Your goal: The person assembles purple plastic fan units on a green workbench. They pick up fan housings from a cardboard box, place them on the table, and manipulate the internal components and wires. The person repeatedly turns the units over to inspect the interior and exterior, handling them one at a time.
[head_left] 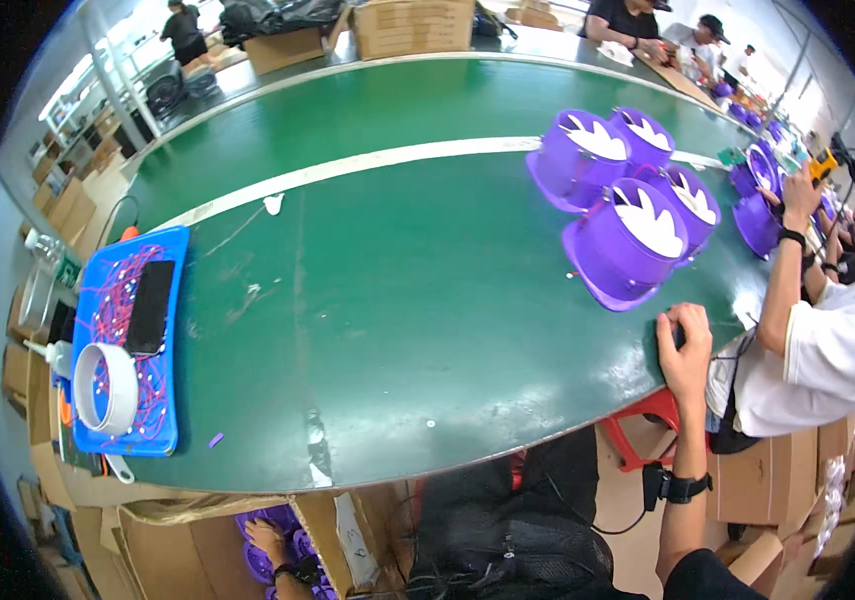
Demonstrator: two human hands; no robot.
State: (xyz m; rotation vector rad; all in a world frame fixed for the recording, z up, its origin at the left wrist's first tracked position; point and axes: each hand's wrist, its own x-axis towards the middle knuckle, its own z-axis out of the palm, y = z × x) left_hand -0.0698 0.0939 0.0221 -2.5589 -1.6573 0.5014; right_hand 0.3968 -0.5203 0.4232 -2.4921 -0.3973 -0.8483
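My right hand lies on the near edge of the green belt table, fingers curled over the rim, with something small and dark under them. A black band sits on that wrist. My left hand is below the table, down in an open cardboard box, touching purple plastic parts inside; its grip is hidden. Several purple round housings with white fan blades stand on the belt, a short way beyond my right hand.
A blue tray at the left holds red wires, a black phone and a white ring. A person in a white shirt works at the right. A red stool and cardboard boxes stand below.
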